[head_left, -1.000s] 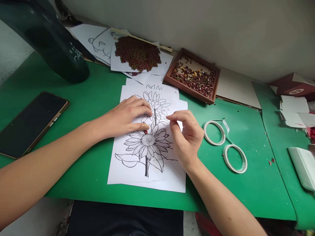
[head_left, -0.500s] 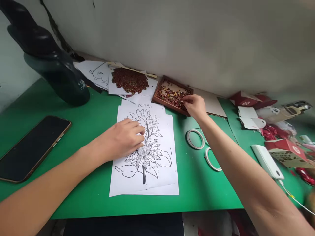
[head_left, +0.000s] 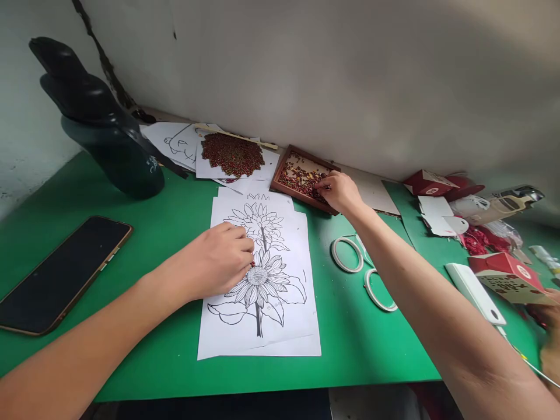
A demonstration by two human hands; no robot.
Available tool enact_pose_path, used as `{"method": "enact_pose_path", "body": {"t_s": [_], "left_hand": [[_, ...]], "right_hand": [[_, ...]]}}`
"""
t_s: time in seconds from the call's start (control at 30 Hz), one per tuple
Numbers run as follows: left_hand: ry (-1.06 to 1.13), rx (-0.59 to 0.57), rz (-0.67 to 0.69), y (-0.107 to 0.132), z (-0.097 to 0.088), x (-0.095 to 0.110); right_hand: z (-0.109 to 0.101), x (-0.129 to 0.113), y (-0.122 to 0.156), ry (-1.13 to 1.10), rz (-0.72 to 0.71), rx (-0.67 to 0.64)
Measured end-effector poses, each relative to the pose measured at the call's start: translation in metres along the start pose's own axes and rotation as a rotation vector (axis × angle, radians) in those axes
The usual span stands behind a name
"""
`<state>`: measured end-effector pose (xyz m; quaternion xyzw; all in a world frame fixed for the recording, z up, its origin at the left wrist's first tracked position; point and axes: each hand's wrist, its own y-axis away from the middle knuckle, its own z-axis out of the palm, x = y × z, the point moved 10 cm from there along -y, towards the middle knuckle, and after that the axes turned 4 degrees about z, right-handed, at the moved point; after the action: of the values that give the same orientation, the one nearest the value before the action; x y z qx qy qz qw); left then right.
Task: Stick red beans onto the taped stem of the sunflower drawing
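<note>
My left hand (head_left: 222, 261) is closed over the upper left of a black line drawing of flowers (head_left: 262, 344) on white paper. A tiny red bean or bead (head_left: 252, 264) shows at its fingertips, just above the round centre of the lower flower. My right hand (head_left: 340, 192) reaches into the right side of a brown wooden tray (head_left: 286, 189), its fingers pinched together among small red, dark and yellow grains (head_left: 300, 178). What the right fingertips hold, if anything, is hidden.
Left are a dark bottle (head_left: 109, 140) and phone (head_left: 63, 274). A pile of reddish-brown grains (head_left: 231, 154) lies on paper at the back. White-handled scissors (head_left: 347, 255) lie near my right forearm. Right are a white power bank (head_left: 475, 291), red boxes (head_left: 510, 271) and another person's hand (head_left: 549, 309).
My right hand has shifted slightly left within the tray. A tiny red piece now shows at my left fingertips. Another person's hand has come in at the right edge. The view has tilted a little.
</note>
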<state>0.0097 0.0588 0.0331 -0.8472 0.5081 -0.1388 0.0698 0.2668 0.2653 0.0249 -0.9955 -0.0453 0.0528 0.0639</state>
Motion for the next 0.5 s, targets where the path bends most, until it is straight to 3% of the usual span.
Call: {"method": "enact_pose_path", "body": {"t_s": [0.5], "left_hand": [[0.036, -0.012, -0.002, -0.001, 0.003, 0.000]], "right_hand": [[0.003, -0.006, -0.007, 0.023, 0.026, -0.044]]}}
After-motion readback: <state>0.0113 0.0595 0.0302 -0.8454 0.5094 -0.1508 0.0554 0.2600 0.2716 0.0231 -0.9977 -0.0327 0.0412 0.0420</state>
